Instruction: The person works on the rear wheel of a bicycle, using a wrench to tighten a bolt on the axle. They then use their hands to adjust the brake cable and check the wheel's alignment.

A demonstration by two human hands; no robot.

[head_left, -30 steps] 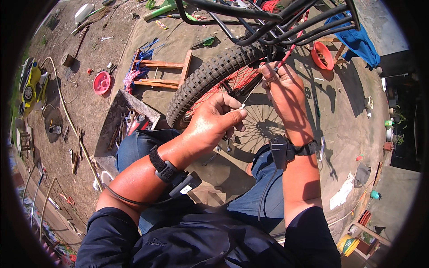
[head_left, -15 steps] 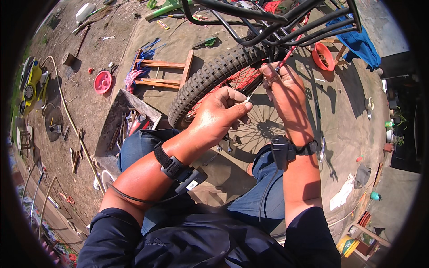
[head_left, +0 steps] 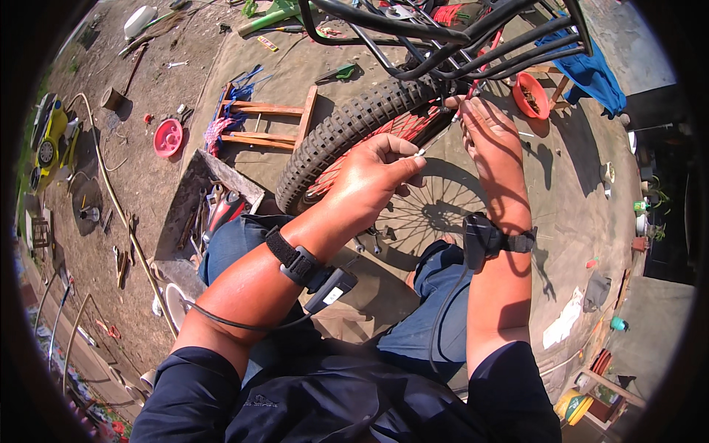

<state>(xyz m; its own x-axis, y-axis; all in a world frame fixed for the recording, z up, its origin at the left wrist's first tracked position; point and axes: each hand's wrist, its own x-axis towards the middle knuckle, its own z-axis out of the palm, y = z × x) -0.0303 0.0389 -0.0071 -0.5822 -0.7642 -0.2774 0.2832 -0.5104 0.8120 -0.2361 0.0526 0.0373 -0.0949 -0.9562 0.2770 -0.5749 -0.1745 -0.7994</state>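
Observation:
A bicycle wheel with a knobby black tyre (head_left: pixel 332 122) and red spokes stands in front of me, under a black tubular rack (head_left: pixel 436 33). My left hand (head_left: pixel 380 177) is closed in a pinch beside the spokes. A small white tip (head_left: pixel 420 153) shows between its thumb and forefinger; its kind is too small to tell. My right hand (head_left: pixel 487 133) is higher, its fingers closed at the lower end of a thin red rod or cable (head_left: pixel 493 50) beside the wheel. What exactly these fingers grip is hidden.
An open metal toolbox (head_left: pixel 203 207) with tools stands by my left knee. A wooden stool frame (head_left: pixel 273 111) lies left of the tyre. A pink dish (head_left: pixel 168 138) is farther left; a red bowl (head_left: pixel 532 96) sits right of the rack. Wrenches lie on the ground.
My right hand has shifted slightly up and right. My left hand, still pinching the white tip, has moved a little right and up. The wheel has barely moved.

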